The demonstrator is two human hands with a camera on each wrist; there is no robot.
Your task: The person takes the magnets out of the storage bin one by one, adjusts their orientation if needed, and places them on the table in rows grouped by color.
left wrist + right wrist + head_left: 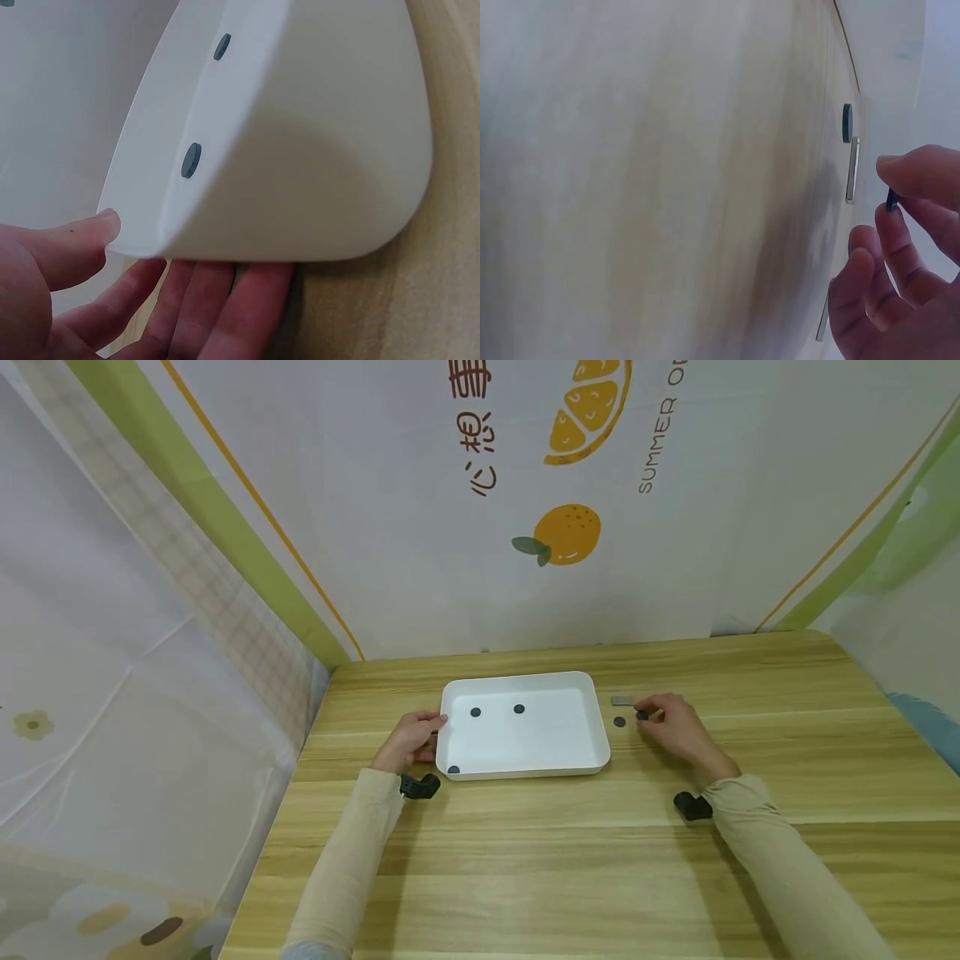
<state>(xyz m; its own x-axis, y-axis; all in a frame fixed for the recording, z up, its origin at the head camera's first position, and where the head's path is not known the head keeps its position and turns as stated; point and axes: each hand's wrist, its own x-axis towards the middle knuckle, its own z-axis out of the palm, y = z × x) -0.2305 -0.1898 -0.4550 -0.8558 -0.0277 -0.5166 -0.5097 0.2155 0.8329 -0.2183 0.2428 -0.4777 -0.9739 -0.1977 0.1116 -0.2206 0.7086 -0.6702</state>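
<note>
My left hand (pixel 408 742) grips the left end of a shallow white tray (pixel 525 772), thumb at the rim and fingers against the outside. Three small dark round discs are in the tray: one disc (pixel 476 712) toward the left, another disc (pixel 519 709) near the middle, and a third disc (pixel 453 769) in the near left corner. To the right of the tray, my right hand (pixel 681 733) pinches a similar dark disc (pixel 892 199) between thumb and finger. Beside it on the table lie a loose dark disc (pixel 619 722) and a flat grey metal strip (pixel 622 701).
The wood-grain table (pixel 540 868) stretches toward me and to both sides. A printed white cloth (pixel 420 527) hangs behind its far edge, and another cloth (pixel 135 693) hangs at the left. In the right wrist view a second thin strip (pixel 823 322) shows partly behind the fingers.
</note>
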